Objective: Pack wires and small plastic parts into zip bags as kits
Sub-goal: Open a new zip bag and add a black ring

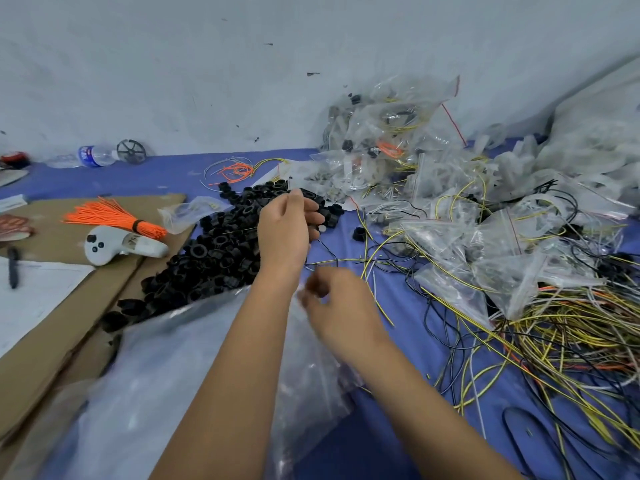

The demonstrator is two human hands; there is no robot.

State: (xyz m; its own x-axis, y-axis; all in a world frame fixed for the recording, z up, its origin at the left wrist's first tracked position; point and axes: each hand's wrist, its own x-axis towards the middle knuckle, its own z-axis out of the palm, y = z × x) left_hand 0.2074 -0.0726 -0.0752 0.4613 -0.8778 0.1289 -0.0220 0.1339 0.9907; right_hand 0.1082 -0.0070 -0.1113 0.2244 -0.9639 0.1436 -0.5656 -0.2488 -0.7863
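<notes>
A heap of black plastic rings (214,251) spreads across the blue table (391,341). My left hand (285,230) reaches over the heap's far end, its fingers curled round a few black rings. Nearer to me, my right hand (341,306) is motion-blurred, and its fingertips pinch the top edge of a clear zip bag (308,368). Loose yellow, black and white wires (540,344) lie tangled at the right. Filled zip bags (446,209) are piled at the back right.
A large clear plastic sheet (156,386) lies under my forearms. Cardboard (45,348) at the left carries an orange wire bundle (110,216), a white controller (121,247) and paper with a pen (13,268). A water bottle (90,156) lies by the wall.
</notes>
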